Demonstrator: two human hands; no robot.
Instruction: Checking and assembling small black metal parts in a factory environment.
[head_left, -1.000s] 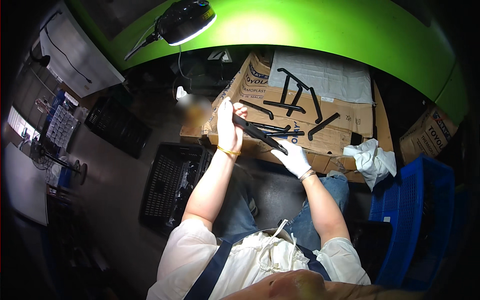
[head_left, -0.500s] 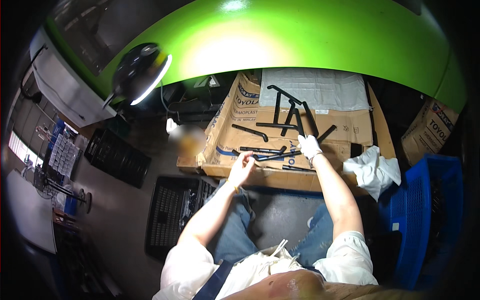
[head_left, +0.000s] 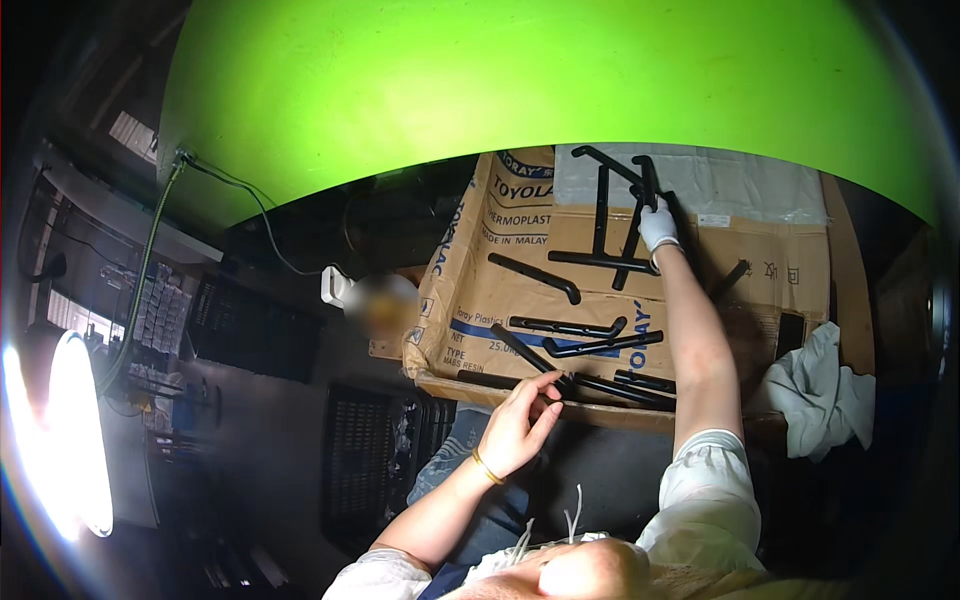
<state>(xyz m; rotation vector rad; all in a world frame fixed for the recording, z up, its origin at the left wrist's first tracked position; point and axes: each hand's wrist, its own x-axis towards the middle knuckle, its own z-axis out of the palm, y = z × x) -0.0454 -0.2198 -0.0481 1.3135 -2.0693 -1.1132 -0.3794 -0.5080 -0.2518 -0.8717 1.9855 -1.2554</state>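
My right hand [head_left: 660,228], in a white glove, is closed around a black bent bar [head_left: 648,172] at the far side of a cardboard-lined surface [head_left: 690,300]. That bar lies close to other black bars [head_left: 601,210] near a pale plastic sheet. At the near edge, my bare left hand [head_left: 515,430] has its fingers curled, thumb and forefinger close together. Its fingertips are by the ends of several black bars, among them a slanting bar [head_left: 520,352]; what lies between them is hard to make out. More bent bars [head_left: 567,327] are spread across the middle.
A green curved panel [head_left: 540,80] arches over the far side. A crumpled white cloth [head_left: 820,395] hangs at the right corner. To the left are a black crate [head_left: 360,440] and a glaring lamp [head_left: 75,440]. A pale translucent sheet [head_left: 740,185] lies at the back.
My view has shifted. My right hand has reached farther away with a bar in its grip. My left hand is now at the near edge, and more bars lie beside it.
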